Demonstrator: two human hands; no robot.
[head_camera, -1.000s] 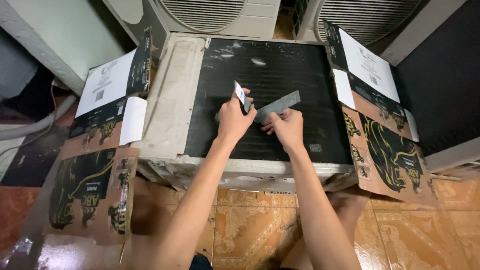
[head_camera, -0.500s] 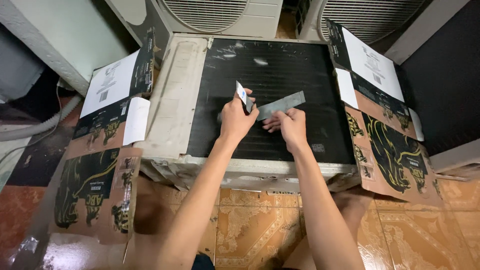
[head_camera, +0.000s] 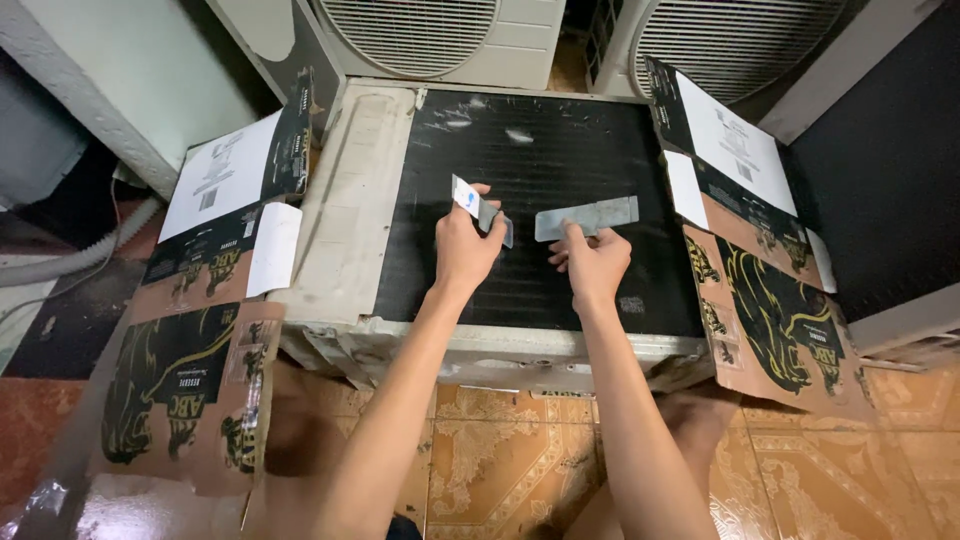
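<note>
With the left hand (head_camera: 465, 245) pinching a small flat tool (head_camera: 478, 208) and the right hand (head_camera: 592, 262) pressing a grey metal strip (head_camera: 587, 217) mid-way across the black fin panel (head_camera: 540, 160), a slip could bend fins.

flattened brown cardboard flap (head_camera: 190, 380) with black and yellow print hangs left of unit, white label sheet (head_camera: 232, 172) at its far end. matching cardboard flap (head_camera: 770, 310) on right, white label sheet (head_camera: 735, 145) far on it. two white fan housings with round grilles stand far: one far centre (head_camera: 420, 35), one far right (head_camera: 720, 40). patterned orange floor tiles (head_camera: 500, 450) near. pale hose (head_camera: 90, 255) curves at left.
</note>
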